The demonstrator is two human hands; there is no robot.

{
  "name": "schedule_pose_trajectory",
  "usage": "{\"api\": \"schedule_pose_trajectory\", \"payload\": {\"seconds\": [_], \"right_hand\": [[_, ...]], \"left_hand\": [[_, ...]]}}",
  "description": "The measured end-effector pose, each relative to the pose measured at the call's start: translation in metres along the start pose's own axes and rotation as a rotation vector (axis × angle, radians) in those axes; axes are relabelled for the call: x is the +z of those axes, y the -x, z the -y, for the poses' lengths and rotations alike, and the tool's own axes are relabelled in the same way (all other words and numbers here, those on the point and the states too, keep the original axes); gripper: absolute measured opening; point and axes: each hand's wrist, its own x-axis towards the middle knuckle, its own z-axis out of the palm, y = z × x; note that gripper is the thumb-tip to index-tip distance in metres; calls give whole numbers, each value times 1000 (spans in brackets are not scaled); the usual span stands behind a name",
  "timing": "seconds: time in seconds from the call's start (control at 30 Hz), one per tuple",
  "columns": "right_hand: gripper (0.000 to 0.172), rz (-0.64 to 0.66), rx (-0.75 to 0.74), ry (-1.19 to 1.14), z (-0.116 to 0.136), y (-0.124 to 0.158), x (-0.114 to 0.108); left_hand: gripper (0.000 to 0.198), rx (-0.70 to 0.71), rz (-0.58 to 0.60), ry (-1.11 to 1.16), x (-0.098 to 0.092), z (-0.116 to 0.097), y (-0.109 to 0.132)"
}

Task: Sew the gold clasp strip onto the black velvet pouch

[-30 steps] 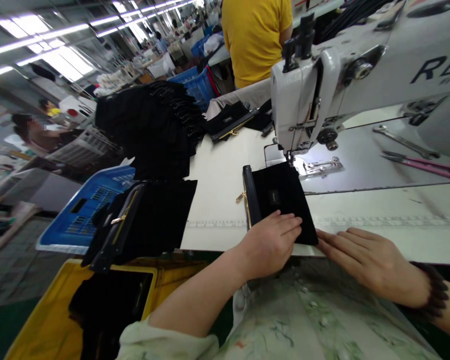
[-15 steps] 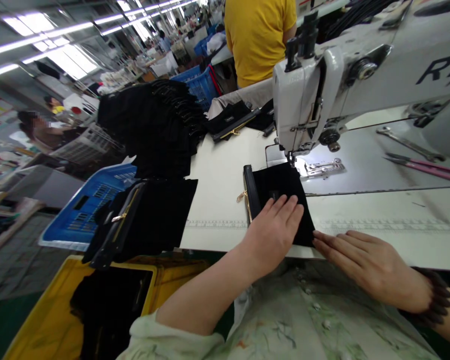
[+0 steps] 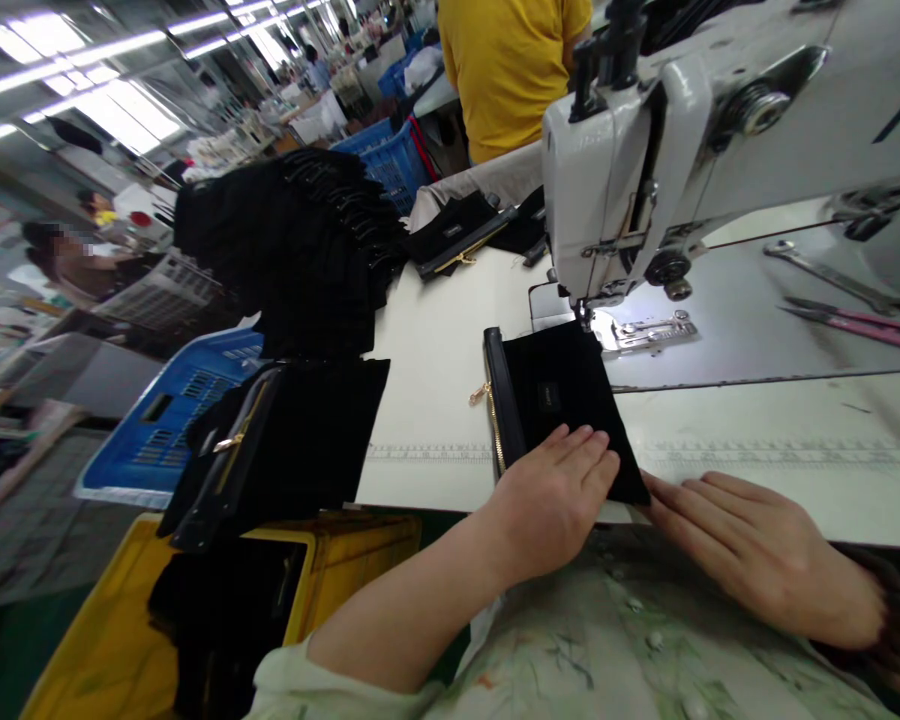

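Now, in the head view, two hands are working on one black zip pouch (image 3: 559, 395), which is lying flat on the white sewing table (image 3: 435, 340) at the picture's centre. Its far edge is sitting under the sewing machine (image 3: 630, 170) needle at 12 o'clock; its near corner is reaching the table's front edge. The left hand (image 3: 555, 500) is pressing flat on it, fingers straight and together. The right hand (image 3: 757, 550), at 3 o'clock, is lying flat, fingertips touching the pouch's corner. Bare tabletop is lying open at 9 o'clock. One gold zip is running along the pouch's left side.
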Motion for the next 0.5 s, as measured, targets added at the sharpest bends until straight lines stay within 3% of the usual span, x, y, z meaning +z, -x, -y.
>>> {"api": "schedule_pose_trajectory", "payload": {"seconds": [0.5], "right_hand": [[34, -11, 45, -78, 0, 16, 3]], "left_hand": [[39, 18, -23, 10, 7, -2, 1]]}}
